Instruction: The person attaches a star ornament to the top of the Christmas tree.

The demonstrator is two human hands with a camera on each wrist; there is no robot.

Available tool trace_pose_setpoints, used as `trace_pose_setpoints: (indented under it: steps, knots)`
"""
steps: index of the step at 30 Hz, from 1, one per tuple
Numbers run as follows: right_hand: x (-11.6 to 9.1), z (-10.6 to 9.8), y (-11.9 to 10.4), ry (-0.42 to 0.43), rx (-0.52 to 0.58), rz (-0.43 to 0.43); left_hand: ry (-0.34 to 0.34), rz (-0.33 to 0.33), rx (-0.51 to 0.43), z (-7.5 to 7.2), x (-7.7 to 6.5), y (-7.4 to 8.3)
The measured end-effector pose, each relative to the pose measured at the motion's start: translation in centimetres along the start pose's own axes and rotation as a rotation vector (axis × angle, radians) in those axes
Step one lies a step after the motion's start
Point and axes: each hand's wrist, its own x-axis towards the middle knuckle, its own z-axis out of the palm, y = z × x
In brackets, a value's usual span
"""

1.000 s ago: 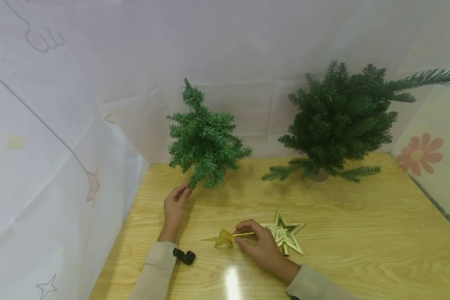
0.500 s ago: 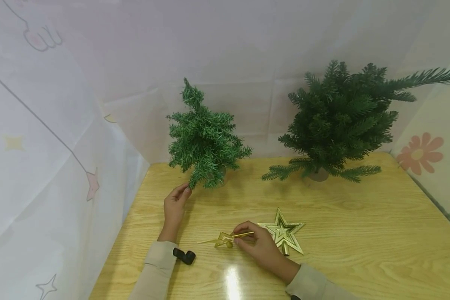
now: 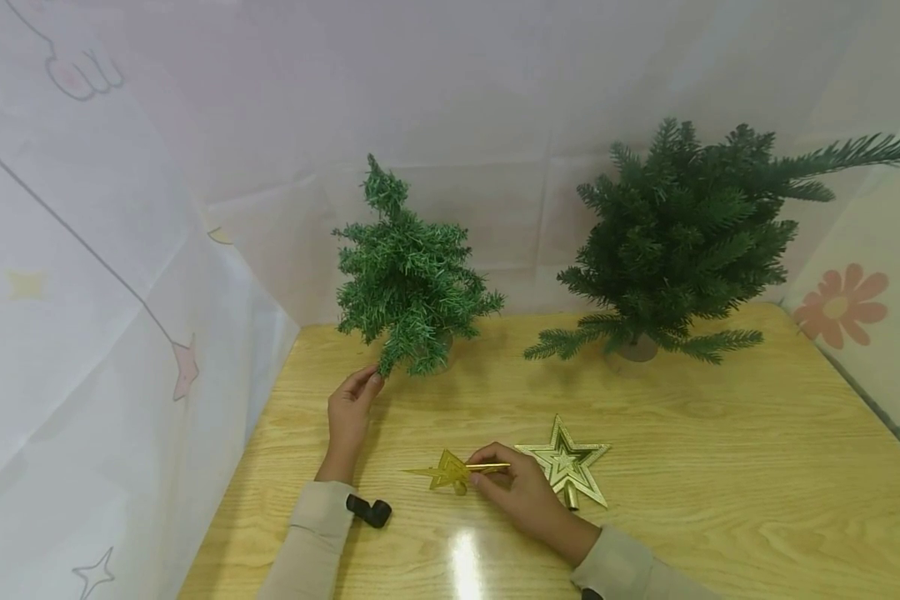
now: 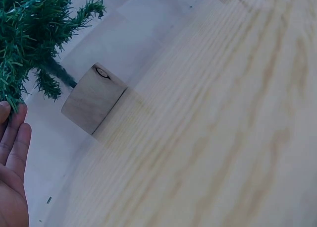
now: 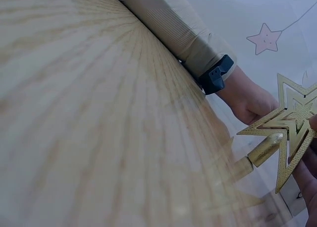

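Observation:
A small green artificial Christmas tree (image 3: pixel 412 275) stands at the back left of the table. My left hand (image 3: pixel 351 408) pinches the tip of its lowest front branch between thumb and fingers; the left wrist view shows the round wooden base (image 4: pixel 94 100) under the tree. In front, my right hand (image 3: pixel 521 500) grips a gold star tree topper (image 3: pixel 446 472) by one point, just over the table. Its short tube (image 5: pixel 265 148) points down in the right wrist view, where fingers are partly hidden behind the star. A second gold star topper (image 3: pixel 564 461) lies flat beside the right hand.
A larger, darker green tree (image 3: pixel 678 242) stands at the back right on a round base (image 3: pixel 636 350), one long branch reaching far right. Printed cloth (image 3: pixel 450 83) hangs behind and left of the wooden table (image 3: pixel 720 442). Black wrist cameras sit on both cuffs.
The star in my right hand tilts: its face narrowed half a second ago and shows wider now. My left hand keeps its pinch on the branch, and both trees stay put.

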Motion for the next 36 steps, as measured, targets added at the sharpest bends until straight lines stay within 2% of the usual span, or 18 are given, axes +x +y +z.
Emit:
trace_pose_setpoints:
  steps: [5, 12, 14, 18, 28, 31, 36]
  knots:
    - [0.1, 0.0, 0.2, -0.003, 0.016, 0.005, -0.002, -0.007, 0.012, 0.0, 0.0, -0.1]
    - [0.1, 0.0, 0.3, -0.019, 0.012, -0.003, 0.029, 0.008, -0.035, -0.3, 0.7, -2.5]
    - [0.1, 0.0, 0.3, -0.021, 0.010, -0.006, 0.036, 0.020, -0.033, -0.2, 0.7, -2.7]
    - [0.2, 0.0, 0.3, -0.025, 0.016, -0.011, 0.043, 0.033, -0.033, -0.1, 0.8, -2.8]
    - [0.3, 0.3, 0.5, -0.056, 0.056, 0.025, 0.033, 0.011, -0.034, -0.1, 0.6, -2.1]
    - [0.3, 0.3, 0.5, -0.070, 0.078, 0.023, 0.047, 0.013, -0.025, -0.1, 0.6, -2.5]
    - [0.4, 0.4, 0.6, -0.066, 0.078, 0.017, 0.032, 0.021, -0.025, -0.1, 0.7, -2.5]
